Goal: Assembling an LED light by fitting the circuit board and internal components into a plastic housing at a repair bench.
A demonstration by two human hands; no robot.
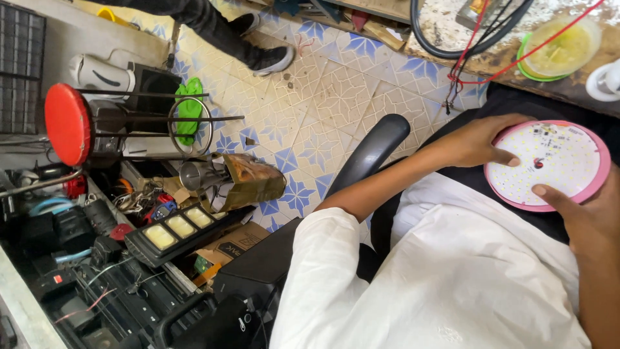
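A round white LED board with a pink rim (549,161) rests over my lap, held between both hands. My left hand (475,142) grips its left edge, fingers curled over the rim and thumb pressed on the white face. At the lower right edge my right hand (581,223) has a fingertip on the board's face. A small red spot sits at the middle of the board. My white sleeve (336,258) runs from the lower centre up to the left hand.
A workbench edge (516,71) with black cable, red wires and a yellow-green dish (562,48) lies at the top right. A black chair arm (371,152) is beside me. A red stool (68,123), a lamp panel (177,229) and clutter fill the left. Another person's shoe (271,61) stands on the tiled floor.
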